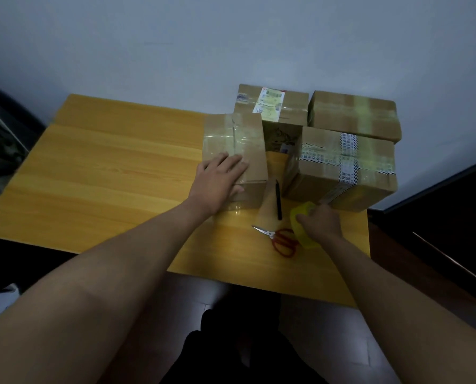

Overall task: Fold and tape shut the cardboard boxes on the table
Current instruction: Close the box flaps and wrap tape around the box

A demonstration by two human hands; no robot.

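- Four cardboard boxes crowd the far right part of the wooden table (106, 173), all with tape across their tops.
- Left hand (220, 180) lies flat on the near-left box (239, 151), fingers straight and spread over its taped top, thumb down the front face.
- Right hand (321, 221) grips the yellowish roll of tape (300, 220), fingers curled round it, just in front of the near-right box (345, 167).
- That near-right box wears printed tape crossing in two directions, and a strip seems to run from its front corner toward the roll, though the blur makes that hard to confirm.
- Behind, the back-left box (271, 105) carries a white and yellow shipping label on its top.
- Beside it, the back-right box (354, 115) sits against the wall with clear tape crossing its lid.
- Red-handled scissors (279, 239) lie on the table just left of the tape roll, blades pointing left.
- Black pen (278, 199) rests in the gap between the two near boxes, lying lengthwise toward the person.
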